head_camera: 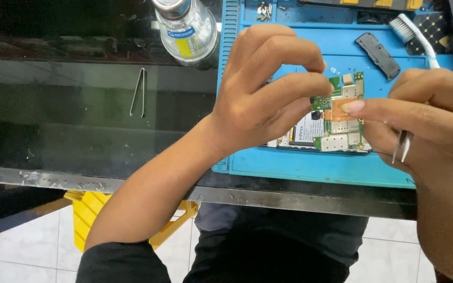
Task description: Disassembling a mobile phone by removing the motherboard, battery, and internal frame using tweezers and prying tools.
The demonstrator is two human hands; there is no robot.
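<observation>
Near the front edge of the blue silicone repair mat (310,167), close to the mat's middle, lies the opened phone with its green circuit board (342,128) facing up. You see silver metal shields on the board, a copper-coloured patch at its centre, a small black camera module at its left side, and a white-labelled battery part showing just beside the board on the left. The phone's lower edge runs along the mat's front strip.

Your left hand (266,89) arches over the phone's left half, wrist raised, fingers curled down, with the index fingertip and thumb drawn close together at the board's upper left edge; whether they pinch anything there, you cannot tell. Your right hand (431,112) comes in from the right, its index finger stretched flat and pressing on the copper patch. The remaining fingers of that hand fold around thin silver metal tweezers (402,147), whose tips hang down and point toward the mat's front edge.

On the black glass worktop (53,131) to the left of the mat lies a second pair of steel tweezers (138,93), well apart from your hands. A clear bottle with a metal cap (187,29) stands at the mat's rear left corner. A black plastic cover piece (378,55) and a white-handled brush (415,34) rest toward the mat's rear right.
</observation>
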